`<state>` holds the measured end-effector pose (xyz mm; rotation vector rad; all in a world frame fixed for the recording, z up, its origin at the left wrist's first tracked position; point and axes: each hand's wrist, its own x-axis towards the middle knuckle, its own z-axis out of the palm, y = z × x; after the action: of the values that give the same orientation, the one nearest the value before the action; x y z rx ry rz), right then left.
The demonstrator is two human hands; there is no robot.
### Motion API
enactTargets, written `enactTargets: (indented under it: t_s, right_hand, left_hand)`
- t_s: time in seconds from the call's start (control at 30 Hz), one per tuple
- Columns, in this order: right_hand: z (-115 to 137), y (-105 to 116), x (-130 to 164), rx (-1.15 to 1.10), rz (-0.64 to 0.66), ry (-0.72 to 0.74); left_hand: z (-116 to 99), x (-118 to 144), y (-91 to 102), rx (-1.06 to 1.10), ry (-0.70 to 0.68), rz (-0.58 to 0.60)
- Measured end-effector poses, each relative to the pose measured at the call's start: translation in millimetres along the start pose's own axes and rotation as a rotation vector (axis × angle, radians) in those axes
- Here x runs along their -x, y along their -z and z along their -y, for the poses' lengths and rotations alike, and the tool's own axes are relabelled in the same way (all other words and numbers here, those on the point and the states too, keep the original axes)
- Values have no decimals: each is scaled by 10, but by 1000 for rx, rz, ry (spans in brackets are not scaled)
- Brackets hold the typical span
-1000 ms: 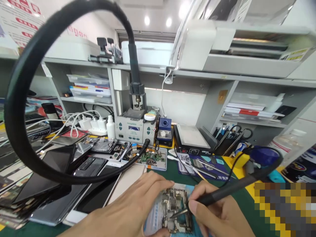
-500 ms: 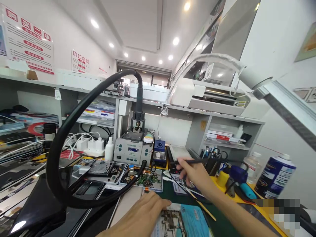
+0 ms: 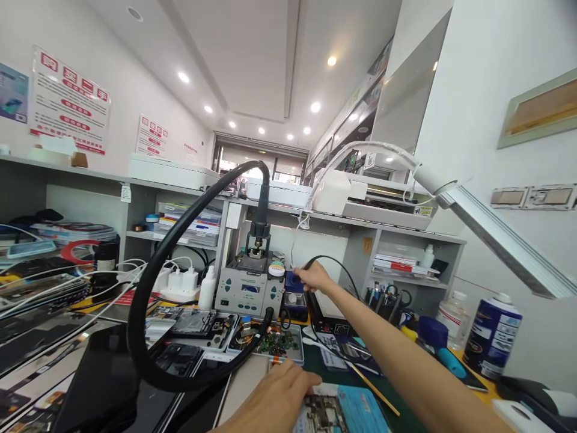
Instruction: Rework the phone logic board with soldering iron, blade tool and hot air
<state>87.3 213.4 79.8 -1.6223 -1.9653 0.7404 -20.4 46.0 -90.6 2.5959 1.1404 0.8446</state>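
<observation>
My right hand [image 3: 313, 276] is closed around a thin black-handled tool, a soldering iron by its look, mostly hidden by the fingers. Its black cable [image 3: 336, 258] arcs away to the right. Close by the fingertips is the small blue iron stand [image 3: 295, 297]. At the bottom, my left hand [image 3: 277, 391] lies flat with its thumb stretched out, at the left edge of an opened device with an exposed circuit board [image 3: 327, 414]. A bright blue panel [image 3: 360, 409] covers that device's right part. The frame cuts off its lower end.
A grey rework station [image 3: 246, 291] stands behind, with its thick black hose [image 3: 139, 313] looping across the left. A tray of small parts [image 3: 283, 343] lies before it. Phone parts fill the left. A spray can [image 3: 491, 337] and bottle [image 3: 453, 319] stand right, below a lamp [image 3: 505, 240].
My right hand has moved up and left with the soldering iron, to the blue stand. My left hand stays by the device. The camera view has tilted up and shifted slightly.
</observation>
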Motion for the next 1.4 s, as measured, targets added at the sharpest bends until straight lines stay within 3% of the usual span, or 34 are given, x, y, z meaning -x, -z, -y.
enactTargets:
  t_s: [0.23,0.53,0.73,0.97,1.07,1.2,1.3,1.4]
  right_hand:
    - [83,142,45,100,-13,52]
    - [15,92,252,287,-188,226]
    - [-45,126,301,352,-131,337]
    - [-127,73,277,250,-67,201]
    - [-152,64,298,161,57,133]
    - [-208,27,521,70,310,59]
    - [-263,84,840,15,536,97]
    - [-358,340,1144,-35,747,200]
  left_hand:
    - [-91,66,126,64,10,-8]
    - [-400,161,376,84,11,-110]
    - [-415,138,442,62,-2,-85]
    - [-602,203,499,90,156,-43]
    - [-608,226,466,69,216,-49]
    - [-535,200,469,38,136,31]
    - [-556,161,547,9,130,78]
    - [-626,148,626,-22,136,57]
